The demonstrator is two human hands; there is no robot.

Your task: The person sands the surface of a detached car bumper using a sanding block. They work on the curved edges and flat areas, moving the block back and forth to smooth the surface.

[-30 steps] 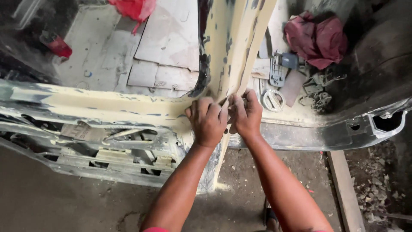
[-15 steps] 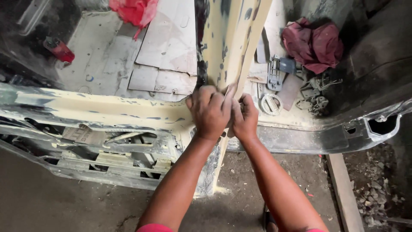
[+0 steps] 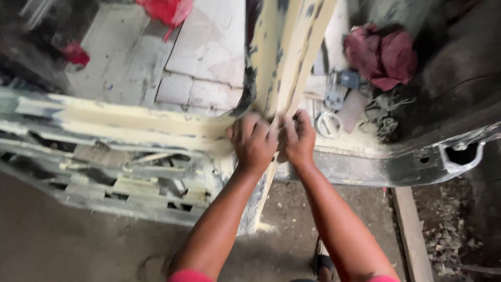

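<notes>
Both hands slid lower, left hand point(image 3: 254, 142), right hand point(image 3: 298, 138), cream-filler-coated pillar point(image 3: 284, 57)

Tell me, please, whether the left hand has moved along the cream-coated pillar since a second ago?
No. The left hand presses the same joint where the pillar meets the horizontal cream-coated panel, beside the right hand.

Soft daylight, no glare; motion blur throughout, strongest toward 9 o'clock; deep shadow at 3 o'clock.

You have no packages, labels, signs or screens in view here; nothing of that kind shows anywhere around you.
</notes>
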